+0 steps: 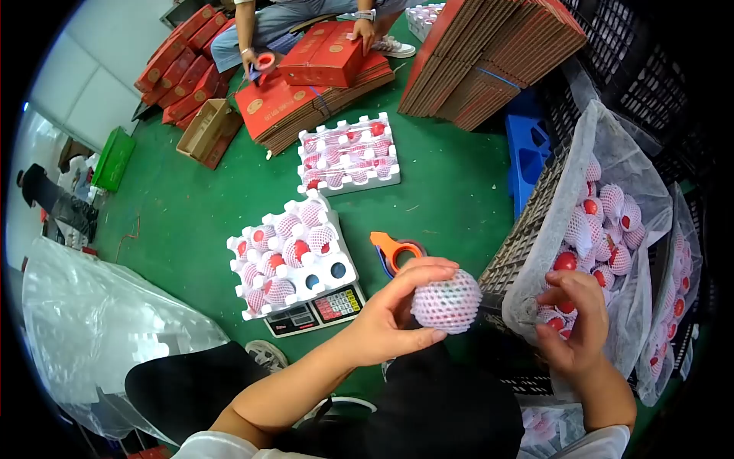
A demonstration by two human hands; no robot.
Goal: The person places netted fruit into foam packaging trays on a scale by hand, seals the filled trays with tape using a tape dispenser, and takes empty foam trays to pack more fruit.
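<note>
My left hand point(386, 320) is closed around a round fruit in a pink-white foam net point(447, 304), held up in front of my lap. My right hand point(579, 329) is over the near rim of a plastic crate point(527, 218). Its fingers are curled but apart from the thumb, and nothing shows between them. Many netted red fruits point(604, 222) fill the lined crate. To the left, a white foam tray point(345, 269) rests on a digital scale point(325, 312). Most of its cells hold netted fruits; two front cells are bare.
An orange tape dispenser point(391, 249) lies on the green floor. Farther off is a filled foam tray point(363, 182). Another person's hands point(362, 32) are at a red carton point(321, 57) and a tape dispenser. Flattened cartons point(489, 57) lean behind; plastic sheeting point(107, 329) lies left.
</note>
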